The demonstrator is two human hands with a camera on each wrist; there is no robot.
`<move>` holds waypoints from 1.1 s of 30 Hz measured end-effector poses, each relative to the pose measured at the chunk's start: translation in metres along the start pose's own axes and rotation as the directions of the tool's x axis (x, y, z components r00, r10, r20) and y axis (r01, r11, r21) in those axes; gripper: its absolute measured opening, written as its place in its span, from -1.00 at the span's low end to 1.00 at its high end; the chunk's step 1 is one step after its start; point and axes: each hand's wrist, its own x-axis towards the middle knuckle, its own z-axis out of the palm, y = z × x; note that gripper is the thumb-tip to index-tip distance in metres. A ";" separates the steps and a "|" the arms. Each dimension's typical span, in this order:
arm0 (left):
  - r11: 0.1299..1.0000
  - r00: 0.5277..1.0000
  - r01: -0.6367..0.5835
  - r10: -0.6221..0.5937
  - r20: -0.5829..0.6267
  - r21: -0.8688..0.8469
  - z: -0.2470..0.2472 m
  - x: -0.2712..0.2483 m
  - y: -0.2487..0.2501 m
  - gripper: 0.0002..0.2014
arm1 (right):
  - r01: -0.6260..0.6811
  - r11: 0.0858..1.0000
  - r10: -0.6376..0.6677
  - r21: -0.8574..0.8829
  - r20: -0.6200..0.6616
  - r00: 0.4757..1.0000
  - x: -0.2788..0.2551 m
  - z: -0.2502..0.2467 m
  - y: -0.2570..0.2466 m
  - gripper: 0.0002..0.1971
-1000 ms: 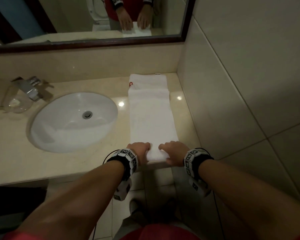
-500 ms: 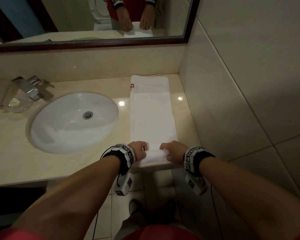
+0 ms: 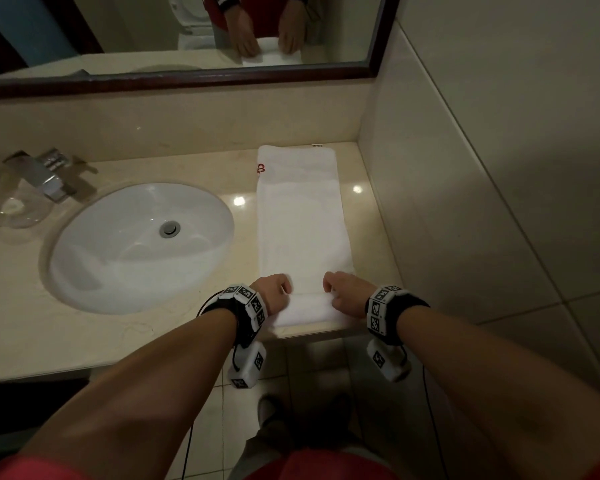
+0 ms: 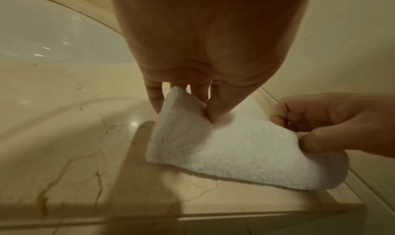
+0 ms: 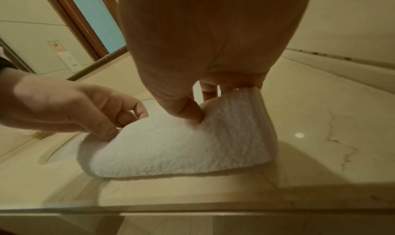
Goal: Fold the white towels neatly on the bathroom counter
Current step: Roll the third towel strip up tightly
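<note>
A long white towel (image 3: 300, 223) lies lengthwise on the beige counter (image 3: 118, 337), right of the sink, with a small red mark near its far end. Its near end is lifted and curled over at the counter's front edge. My left hand (image 3: 274, 295) pinches the near left corner of the towel (image 4: 183, 120) between thumb and fingers. My right hand (image 3: 343, 292) pinches the near right corner of the towel (image 5: 224, 128) the same way. Both wrist views show the thick rolled fold standing up off the counter between the two hands.
An oval white sink (image 3: 139, 244) sits left of the towel, with a chrome tap (image 3: 40, 174) and a clear glass dish (image 3: 13, 206) behind it. A tiled wall (image 3: 482, 168) closes the right side. A framed mirror (image 3: 187, 39) hangs above. Floor tiles lie below the edge.
Both hands have gone from lying on the towel's near end to pinching its corners and lifting them. The towel's far part looks smoother and straighter than a second ago.
</note>
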 end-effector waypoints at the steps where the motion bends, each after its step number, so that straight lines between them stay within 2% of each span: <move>1: 1.000 1.000 0.001 -0.001 -0.012 -0.005 0.000 0.001 -0.001 -0.79 | 0.002 1.000 -0.002 -0.019 -0.015 1.000 0.002 0.001 0.001 -0.76; 5: 1.000 1.000 -0.012 0.012 -0.023 0.015 0.000 0.003 -0.004 -0.81 | -0.006 0.995 -0.006 -0.102 -0.108 0.994 0.007 0.006 0.006 -0.72; 12: 0.969 0.968 -0.116 0.160 -0.195 0.219 -0.001 0.002 -0.003 -0.82 | 0.045 0.938 -0.127 -0.345 -0.219 0.968 0.003 0.009 0.001 -0.70; 16: 0.934 0.953 -0.174 0.240 -0.187 0.312 0.002 0.001 -0.002 -0.80 | 0.064 0.932 -0.160 -0.356 -0.248 0.955 -0.003 0.012 -0.007 -0.63; 19: 0.897 0.934 -0.219 0.306 -0.182 0.383 0.008 -0.005 -0.003 -0.83 | 0.081 0.927 -0.181 -0.366 -0.248 0.952 -0.007 0.017 -0.007 -0.69; 20: 0.880 0.932 -0.226 0.320 -0.169 0.418 0.010 -0.007 -0.005 -0.77 | 0.089 0.926 -0.194 -0.368 -0.259 0.946 -0.008 0.019 -0.006 -0.73; 23: 0.846 0.940 -0.204 0.310 -0.143 0.493 0.015 -0.012 -0.010 -0.51 | 0.131 0.908 -0.252 -0.398 -0.267 0.930 -0.009 0.024 -0.002 -0.75; 26: 0.809 0.941 -0.172 0.304 -0.150 0.563 0.024 -0.012 -0.013 -0.35 | 0.133 0.894 -0.260 -0.427 -0.255 0.931 -0.010 0.030 0.000 -0.61; 30: 0.788 0.940 -0.120 0.286 -0.185 0.604 0.034 -0.011 -0.015 -0.33 | 0.101 0.881 -0.234 -0.462 -0.241 0.942 -0.012 0.037 0.002 -0.47; 33: 0.783 0.939 -0.078 0.265 -0.217 0.618 0.036 -0.012 -0.011 -0.37 | 0.062 0.886 -0.207 -0.460 -0.272 0.940 -0.012 0.041 0.001 -0.49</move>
